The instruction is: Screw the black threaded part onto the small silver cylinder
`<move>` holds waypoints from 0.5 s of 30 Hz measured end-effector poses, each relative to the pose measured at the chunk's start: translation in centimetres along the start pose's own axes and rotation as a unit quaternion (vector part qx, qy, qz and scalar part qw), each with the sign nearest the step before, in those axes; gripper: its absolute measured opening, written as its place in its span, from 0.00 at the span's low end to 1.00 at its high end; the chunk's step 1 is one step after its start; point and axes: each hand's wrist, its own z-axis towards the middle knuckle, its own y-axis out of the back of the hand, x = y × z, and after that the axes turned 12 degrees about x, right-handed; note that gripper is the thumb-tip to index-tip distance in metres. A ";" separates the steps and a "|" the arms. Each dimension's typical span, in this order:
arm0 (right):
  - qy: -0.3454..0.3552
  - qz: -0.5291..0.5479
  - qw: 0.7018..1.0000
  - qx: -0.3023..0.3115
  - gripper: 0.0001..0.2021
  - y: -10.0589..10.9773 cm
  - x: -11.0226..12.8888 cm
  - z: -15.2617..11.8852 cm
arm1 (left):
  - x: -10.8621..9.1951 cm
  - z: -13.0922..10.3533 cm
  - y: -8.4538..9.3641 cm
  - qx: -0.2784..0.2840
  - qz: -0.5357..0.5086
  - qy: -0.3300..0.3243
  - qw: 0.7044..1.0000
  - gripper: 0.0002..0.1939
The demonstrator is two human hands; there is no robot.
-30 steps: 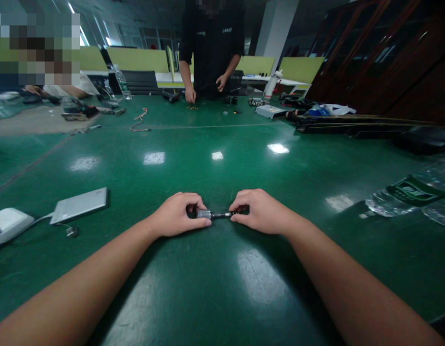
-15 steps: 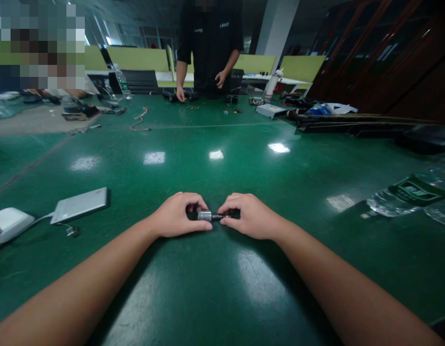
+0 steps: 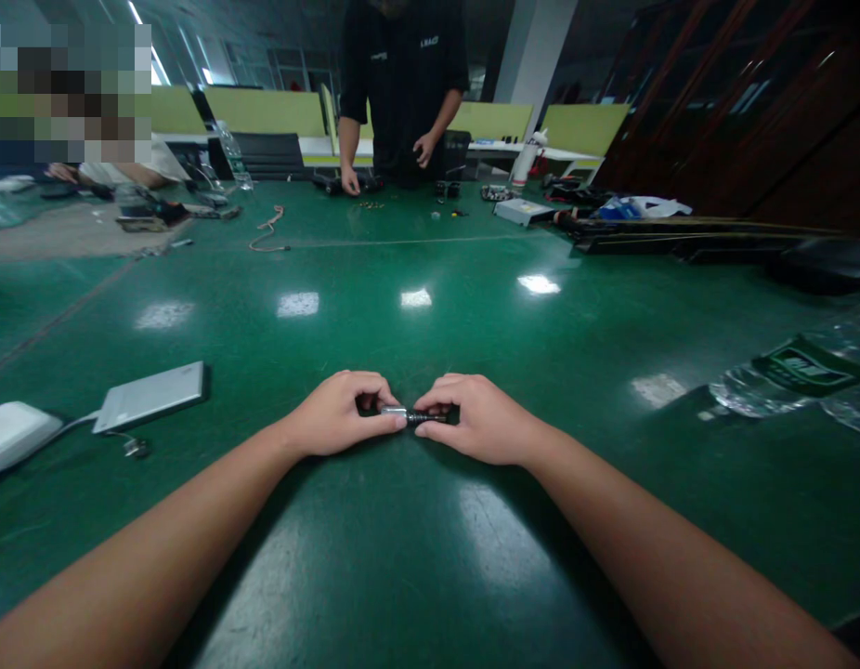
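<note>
Between my hands, just above or on the green tabletop point(image 3: 416, 353), lies a small metal cylinder point(image 3: 394, 411) with a dark ridged shaft point(image 3: 417, 417) running out of its right end. Thumb and fingers of my left hand point(image 3: 350, 413) are closed on the silver cylinder. At the other end, my right hand point(image 3: 475, 418) pinches the dark shaft between thumb and fingertips. The fingers partly cover both ends, and the exact kind of the piece is too small to make out.
A silver slab-like device point(image 3: 151, 398) with a cable and a white adapter point(image 3: 16, 437) lie to the left. Clear plastic bottles point(image 3: 796, 372) lie on the right. Across the table stands a person in a black shirt point(image 3: 402, 93), one hand near small brass-coloured pieces point(image 3: 371, 205).
My left thumb has shifted up over the silver cylinder, so less of it shows. The right fingers have moved slightly left along the shaft.
</note>
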 end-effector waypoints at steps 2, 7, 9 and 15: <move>0.011 -0.005 1.000 -0.007 0.09 -0.3 0.1 0.1 | 0.0 0.0 0.0 0.000 -0.002 -0.001 1.000 0.14; 0.022 -0.009 1.000 -0.019 0.07 -0.7 0.1 0.3 | 0.1 0.0 0.0 0.002 -0.010 0.000 1.000 0.14; 0.022 -0.009 1.000 -0.020 0.07 -0.7 0.1 0.3 | 0.1 0.0 0.0 0.002 -0.013 0.000 1.000 0.14; 0.020 -0.013 1.000 -0.012 0.07 -0.4 0.0 0.3 | 0.0 0.2 0.0 -0.003 -0.009 0.001 1.000 0.14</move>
